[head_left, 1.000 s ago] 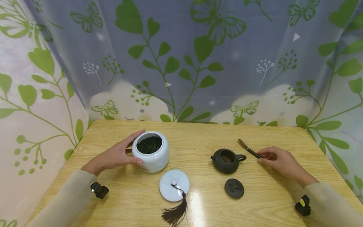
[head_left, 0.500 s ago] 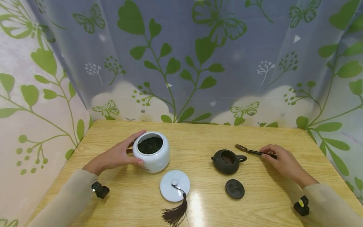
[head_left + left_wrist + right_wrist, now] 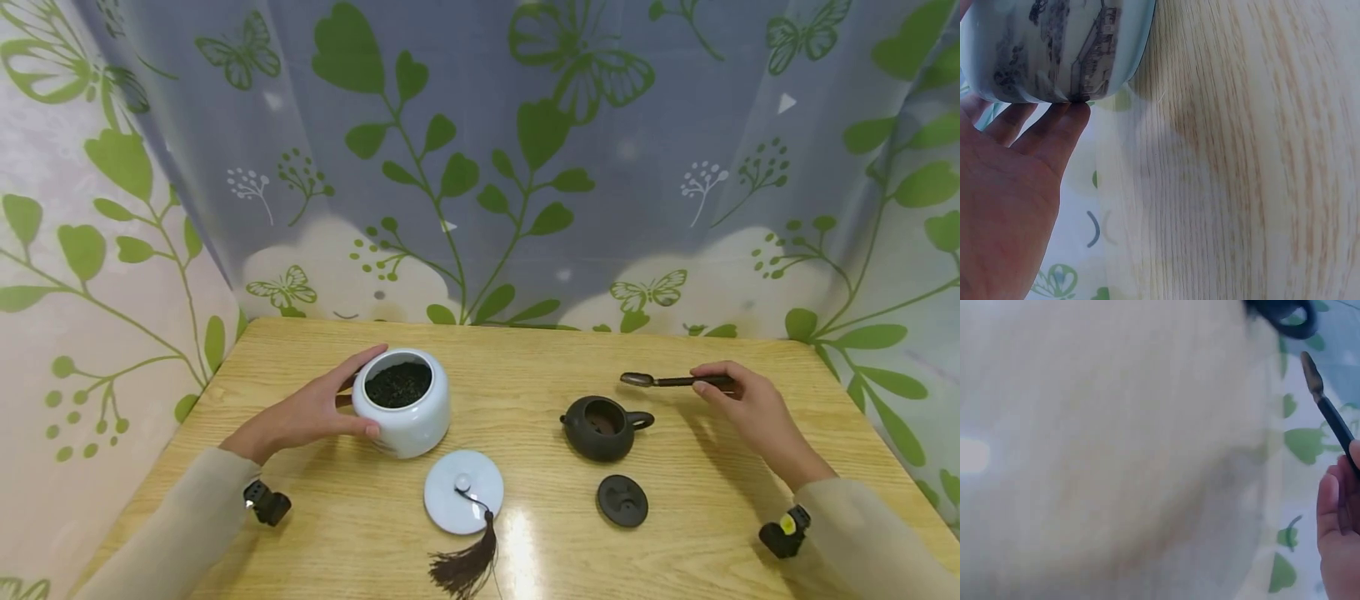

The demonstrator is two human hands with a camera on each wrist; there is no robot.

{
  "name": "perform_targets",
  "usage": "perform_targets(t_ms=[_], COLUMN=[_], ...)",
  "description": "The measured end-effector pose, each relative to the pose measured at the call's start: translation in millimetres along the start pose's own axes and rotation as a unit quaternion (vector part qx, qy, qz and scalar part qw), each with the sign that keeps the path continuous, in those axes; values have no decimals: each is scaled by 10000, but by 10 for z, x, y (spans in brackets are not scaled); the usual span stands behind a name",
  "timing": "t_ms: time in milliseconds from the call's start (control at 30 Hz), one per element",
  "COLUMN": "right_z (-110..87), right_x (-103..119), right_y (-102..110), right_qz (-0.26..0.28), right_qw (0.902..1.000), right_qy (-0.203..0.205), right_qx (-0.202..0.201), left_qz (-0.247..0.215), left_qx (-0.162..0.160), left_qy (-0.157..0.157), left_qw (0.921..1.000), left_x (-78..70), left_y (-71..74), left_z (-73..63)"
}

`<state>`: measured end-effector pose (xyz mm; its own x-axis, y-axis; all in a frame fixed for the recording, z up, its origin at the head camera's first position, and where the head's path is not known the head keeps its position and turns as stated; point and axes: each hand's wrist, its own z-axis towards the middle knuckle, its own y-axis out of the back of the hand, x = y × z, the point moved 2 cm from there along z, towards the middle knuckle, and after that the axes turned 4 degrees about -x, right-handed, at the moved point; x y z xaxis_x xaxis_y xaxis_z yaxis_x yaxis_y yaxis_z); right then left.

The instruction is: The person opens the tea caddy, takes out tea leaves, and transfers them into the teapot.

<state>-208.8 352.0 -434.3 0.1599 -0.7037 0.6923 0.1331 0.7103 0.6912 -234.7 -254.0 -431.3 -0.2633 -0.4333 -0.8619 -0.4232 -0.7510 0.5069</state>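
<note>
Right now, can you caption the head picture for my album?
Left hand grips a white jar; right hand holds a scoop.

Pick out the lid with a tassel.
The white lid, nearer the jar: a dark tassel trails from its knob. The black lid has none.

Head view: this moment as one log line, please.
left hand: holds jar; right hand: holds scoop; jar lid: on table; teapot: uncovered; teapot lid: on table
</note>
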Motion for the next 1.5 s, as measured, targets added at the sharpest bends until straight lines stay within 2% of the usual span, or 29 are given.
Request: perform_targets(t_ms=[267, 400, 600, 867, 1100, 1300, 1500], right_z=[108, 157, 225, 269, 317, 353, 383], right_x=[293, 477, 778, 1170, 1464, 1692, 1889], right_y=[-28, -136, -280, -474, -688, -853, -1004], right_qz=[1194, 1899, 2577, 2683, 2869, 2949, 2840], right_qw=[9920, 9809, 9660, 9632, 9568, 9524, 9537], right_qy=[-83, -235, -93, 105, 117, 333, 547], right_qx=[-401, -339, -187, 113, 463, 691, 823], left_qz=[-87, -73, -46, -32, -40, -30, 1], left_qx=[-15, -37, -32, -39, -28, -19, -21], left_qy=[28, 18, 2, 15, 28, 74, 83], left_qw=[10000, 10000, 10000, 10000, 10000, 10000, 10000], left_x=[-1, 12, 19, 29, 27, 5, -6], left_y=[0, -1, -14, -6, -8, -11, -5], left_z=[-17, -18, -10, -4, -4, -9, -17])
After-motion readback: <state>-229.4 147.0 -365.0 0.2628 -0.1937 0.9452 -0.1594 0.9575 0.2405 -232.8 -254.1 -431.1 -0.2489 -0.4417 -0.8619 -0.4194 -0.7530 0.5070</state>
